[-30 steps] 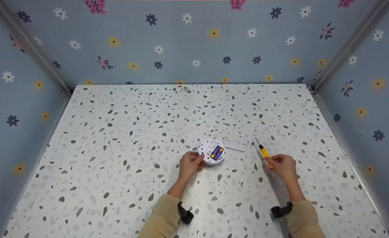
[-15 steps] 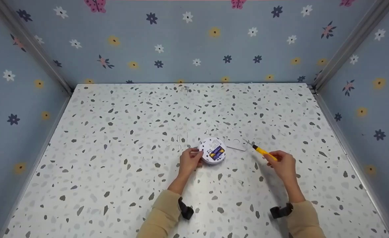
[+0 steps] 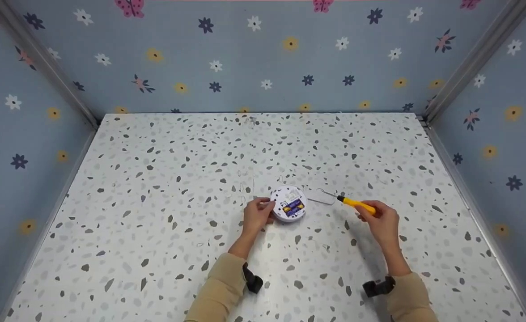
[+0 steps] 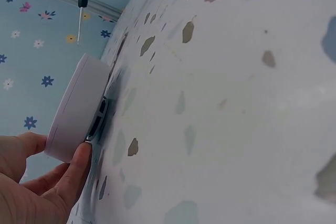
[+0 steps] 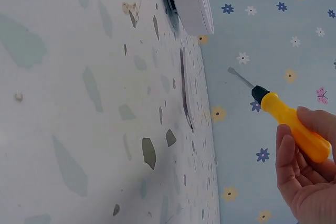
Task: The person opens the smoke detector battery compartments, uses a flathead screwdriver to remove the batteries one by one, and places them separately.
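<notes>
A round white device [image 3: 284,197] shows its underside in the head view, with two purple-and-yellow batteries [image 3: 293,208] in an open compartment. My left hand [image 3: 257,215] pinches its left edge between thumb and fingers. In the left wrist view the device [image 4: 79,106] stands tilted, a dark fitting [image 4: 97,120] under it near the tabletop. My right hand [image 3: 383,223] holds a screwdriver [image 3: 354,204] by its yellow handle. Its metal shaft points left toward the device, the tip some way short of it. In the right wrist view the screwdriver [image 5: 291,121] is raised off the table.
A thin white flat piece [image 3: 320,202] with a dark front edge lies on the speckled white table [image 3: 178,268], just right of the device and below the screwdriver tip. Blue flowered panels [image 3: 263,58] wall in the back and both sides.
The screwdriver has swung from pointing away and up to pointing left, its tip now closer to the device. The left hand and device have barely shifted.
</notes>
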